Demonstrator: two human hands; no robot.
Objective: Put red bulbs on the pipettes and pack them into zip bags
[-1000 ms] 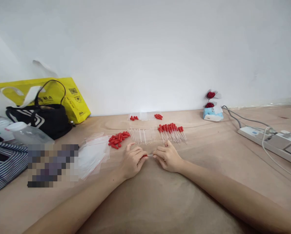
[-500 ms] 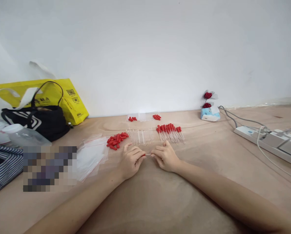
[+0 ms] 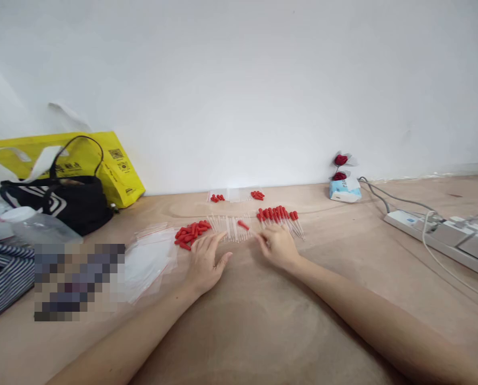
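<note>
Your right hand [image 3: 278, 247] seemingly pinches the slim clear red-bulbed tube [image 3: 243, 225]; grip lightly, your wide-fingered left hand [image 3: 206, 263] aside

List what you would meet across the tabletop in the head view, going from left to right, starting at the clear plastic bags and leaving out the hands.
Clear plastic bags → pile of loose red caps → bare clear tubes → row of red-capped tubes → blue-and-white pack → power strip.

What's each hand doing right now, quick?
Left hand: open, by the loose red caps.
Right hand: closed, holding a red-capped tube.
</note>
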